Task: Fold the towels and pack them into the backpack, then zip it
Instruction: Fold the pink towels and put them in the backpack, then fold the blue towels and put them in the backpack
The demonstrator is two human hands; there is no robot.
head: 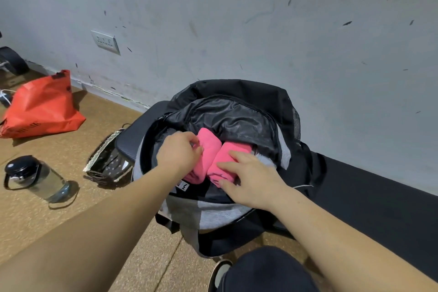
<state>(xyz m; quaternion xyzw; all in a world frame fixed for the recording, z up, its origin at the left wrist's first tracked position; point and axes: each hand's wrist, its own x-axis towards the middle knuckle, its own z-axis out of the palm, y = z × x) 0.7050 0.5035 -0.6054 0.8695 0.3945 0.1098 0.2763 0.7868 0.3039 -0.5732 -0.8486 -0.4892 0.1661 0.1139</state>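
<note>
1. I judge I'm in the packing step: two folded bright-pink cloth towels (214,159) sit inside the open black-and-grey fabric backpack (220,213).
2. My left hand (179,152) pinches one towel; my right hand (248,176) presses flat, released.
3. Next: tuck both deeper, then zip.

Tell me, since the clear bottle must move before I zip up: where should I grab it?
Take the clear water bottle around its smooth body, coming from above. It lies tipped on the cork floor, black lid toward the left, so the round side faces up. Its thin carry loop looks like a looser hold.
</note>
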